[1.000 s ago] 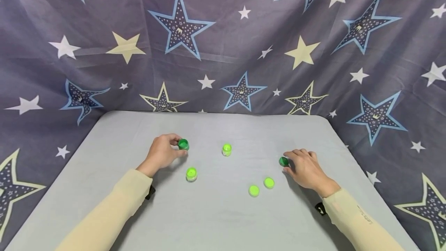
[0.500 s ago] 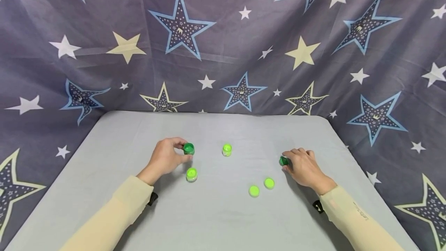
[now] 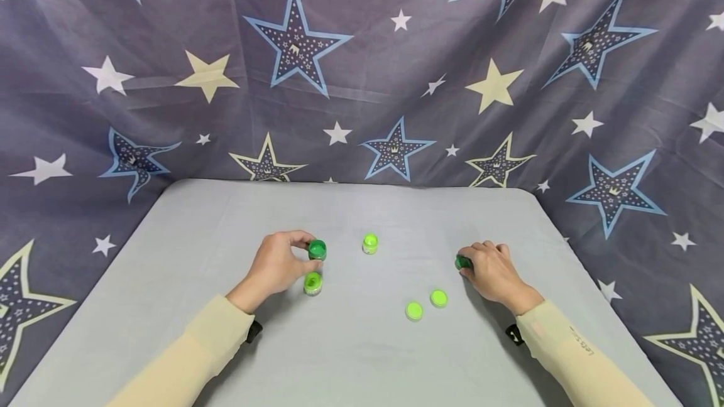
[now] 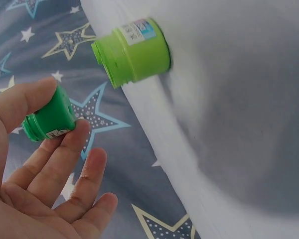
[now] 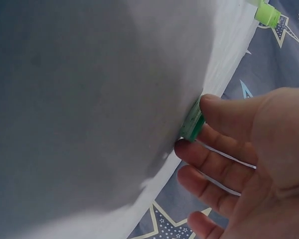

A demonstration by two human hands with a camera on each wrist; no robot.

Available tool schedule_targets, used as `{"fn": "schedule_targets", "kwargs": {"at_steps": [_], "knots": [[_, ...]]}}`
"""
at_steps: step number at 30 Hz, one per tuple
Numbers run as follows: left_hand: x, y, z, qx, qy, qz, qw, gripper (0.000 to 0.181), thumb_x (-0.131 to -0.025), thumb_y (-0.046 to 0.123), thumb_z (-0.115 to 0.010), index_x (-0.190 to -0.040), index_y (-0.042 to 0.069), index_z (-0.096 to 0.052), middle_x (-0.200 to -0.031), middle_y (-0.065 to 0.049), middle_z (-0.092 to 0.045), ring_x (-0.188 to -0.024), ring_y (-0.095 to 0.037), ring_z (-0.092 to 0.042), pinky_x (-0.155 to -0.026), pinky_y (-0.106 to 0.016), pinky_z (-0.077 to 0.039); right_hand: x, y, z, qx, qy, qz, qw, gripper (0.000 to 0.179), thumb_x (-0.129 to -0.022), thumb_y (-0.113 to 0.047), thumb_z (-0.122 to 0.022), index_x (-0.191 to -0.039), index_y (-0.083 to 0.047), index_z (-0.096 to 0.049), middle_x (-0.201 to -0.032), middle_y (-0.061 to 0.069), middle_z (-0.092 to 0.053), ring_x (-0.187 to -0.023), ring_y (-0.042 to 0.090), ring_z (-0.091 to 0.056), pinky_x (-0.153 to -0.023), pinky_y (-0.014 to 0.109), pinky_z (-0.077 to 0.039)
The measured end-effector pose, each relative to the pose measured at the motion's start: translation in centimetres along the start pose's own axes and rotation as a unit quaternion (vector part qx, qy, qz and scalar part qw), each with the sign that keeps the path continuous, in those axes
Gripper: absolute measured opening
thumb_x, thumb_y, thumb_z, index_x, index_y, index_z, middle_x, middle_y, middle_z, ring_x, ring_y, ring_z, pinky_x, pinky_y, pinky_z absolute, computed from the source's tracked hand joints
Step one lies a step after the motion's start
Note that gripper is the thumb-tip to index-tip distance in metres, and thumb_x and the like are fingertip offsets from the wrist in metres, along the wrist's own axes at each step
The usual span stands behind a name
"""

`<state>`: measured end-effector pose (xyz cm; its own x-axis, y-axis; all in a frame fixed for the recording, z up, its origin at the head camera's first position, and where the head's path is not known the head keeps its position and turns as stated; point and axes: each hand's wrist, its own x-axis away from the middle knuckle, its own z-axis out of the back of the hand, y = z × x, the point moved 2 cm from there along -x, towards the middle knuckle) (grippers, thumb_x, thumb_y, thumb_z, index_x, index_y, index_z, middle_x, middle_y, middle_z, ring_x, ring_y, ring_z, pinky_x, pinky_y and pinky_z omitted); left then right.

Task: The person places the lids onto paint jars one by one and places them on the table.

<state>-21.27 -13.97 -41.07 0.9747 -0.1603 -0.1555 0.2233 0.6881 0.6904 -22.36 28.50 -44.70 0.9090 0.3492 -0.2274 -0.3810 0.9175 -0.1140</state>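
My left hand (image 3: 279,262) pinches a small dark green paint jar (image 4: 52,117) between thumb and fingertips. The jar has no lid on it, and the hand holds it above the table. Just in front of that hand stands a lidless light green paint jar (image 3: 313,284). Over on the right side, my right hand (image 3: 491,271) pinches a dark green lid (image 5: 192,122) by its edges, close to the tabletop. In the right wrist view the lid is tilted on edge; whether it touches the table I cannot tell.
A second lidless light green jar (image 3: 370,244) stands toward the back middle. Two light green lids (image 3: 414,311) lie side by side, nearer to me than the right hand. The pale table (image 3: 362,363) ends at a star-patterned cloth (image 3: 351,68) behind and at the sides.
My left hand has carried the dark green jar rightward and nearer to me, toward the front light green jar. My right hand stays nearly in place, and the lid's tilt has changed slightly.
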Motion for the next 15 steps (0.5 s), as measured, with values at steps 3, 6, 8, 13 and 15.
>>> {"fn": "schedule_targets", "kwargs": {"at_steps": [3, 6, 8, 13, 15], "knots": [[0.2, 0.2, -0.2, 0.001, 0.001, -0.005, 1.0, 0.031, -0.077, 0.018, -0.091, -0.105, 0.016, -0.077, -0.095, 0.002, -0.075, -0.106, -0.031, -0.068, -0.091, -0.047, -0.05, 0.0, 0.0, 0.0, -0.001, 0.004, -0.002, 1.0, 0.029, -0.084, -0.01, -0.084, -0.111, -0.006, -0.074, -0.09, 0.005, -0.067, -0.081, 0.025, -0.056, -0.076, 0.05, -0.035], [0.4, 0.4, -0.4, 0.003, -0.001, -0.009, 1.0, 0.031, -0.077, 0.018, -0.091, -0.104, 0.016, -0.077, -0.095, 0.002, -0.075, -0.105, -0.031, -0.068, -0.092, -0.048, -0.05, 0.0, -0.1, 0.1, -0.004, 0.005, -0.004, 1.0, 0.027, -0.084, -0.009, -0.084, -0.109, -0.007, -0.074, -0.087, 0.003, -0.066, -0.08, 0.024, -0.054, -0.075, 0.049, -0.034], [0.5, 0.6, -0.6, 0.005, -0.001, -0.011, 0.9999, 0.031, -0.076, 0.017, -0.091, -0.104, 0.016, -0.077, -0.094, 0.003, -0.075, -0.105, -0.03, -0.068, -0.093, -0.048, -0.05, 0.1, -0.2, 0.2, -0.006, 0.006, -0.006, 0.9999, 0.027, -0.084, -0.008, -0.084, -0.109, -0.007, -0.074, -0.086, 0.002, -0.065, -0.079, 0.024, -0.054, -0.075, 0.049, -0.034], [0.9, 1.1, -0.9, 0.008, 0.0, -0.019, 0.9998, 0.032, -0.076, 0.017, -0.092, -0.104, 0.017, -0.077, -0.094, 0.004, -0.075, -0.105, -0.03, -0.068, -0.095, -0.049, -0.05, 0.2, -0.4, 0.3, -0.009, 0.012, -0.009, 0.9998, 0.028, -0.083, -0.008, -0.084, -0.109, -0.006, -0.074, -0.089, 0.005, -0.067, -0.081, 0.026, -0.055, -0.077, 0.05, -0.034], [1.0, 1.4, -1.0, 0.009, -0.001, -0.021, 0.9997, 0.032, -0.075, 0.017, -0.092, -0.103, 0.018, -0.077, -0.094, 0.005, -0.075, -0.105, -0.03, -0.069, -0.095, -0.049, -0.05, 0.2, -0.5, 0.4, -0.01, 0.017, -0.008, 0.9998, 0.029, -0.083, -0.008, -0.085, -0.11, -0.005, -0.074, -0.091, 0.006, -0.068, -0.082, 0.027, -0.056, -0.077, 0.05, -0.034]]}}
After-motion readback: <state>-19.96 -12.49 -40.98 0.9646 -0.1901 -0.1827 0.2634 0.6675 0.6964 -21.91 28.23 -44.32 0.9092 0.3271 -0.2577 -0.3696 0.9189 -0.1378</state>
